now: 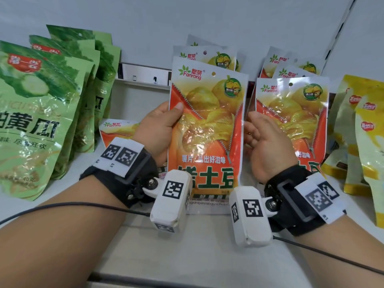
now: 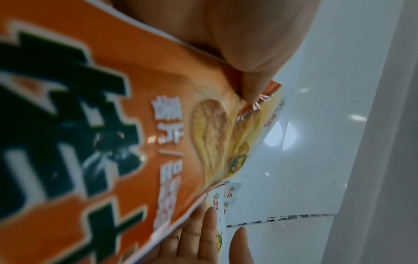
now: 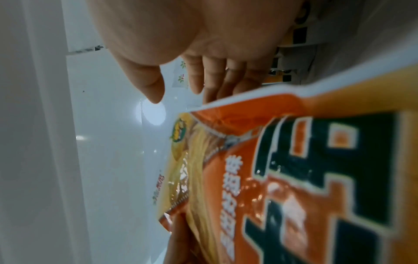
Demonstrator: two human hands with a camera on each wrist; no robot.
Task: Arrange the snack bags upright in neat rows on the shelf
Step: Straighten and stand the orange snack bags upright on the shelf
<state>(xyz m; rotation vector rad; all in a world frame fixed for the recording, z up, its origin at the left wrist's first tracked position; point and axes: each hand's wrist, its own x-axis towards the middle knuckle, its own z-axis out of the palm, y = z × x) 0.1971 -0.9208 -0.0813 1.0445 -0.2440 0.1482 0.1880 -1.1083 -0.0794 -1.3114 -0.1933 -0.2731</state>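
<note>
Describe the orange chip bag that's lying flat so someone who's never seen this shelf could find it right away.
Start at the row of green cucumber bags standing on the left of the white shelf. Just right of them, behind the left hand, lies an orange Fanrong chip bag. Unlike the other orange bags, which stand upright or are held up, this one lies down on the shelf.

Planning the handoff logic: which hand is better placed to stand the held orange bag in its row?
Left. The left hand already grips the orange bag by its edge; the right hand is open beside it, holding nothing.
</note>
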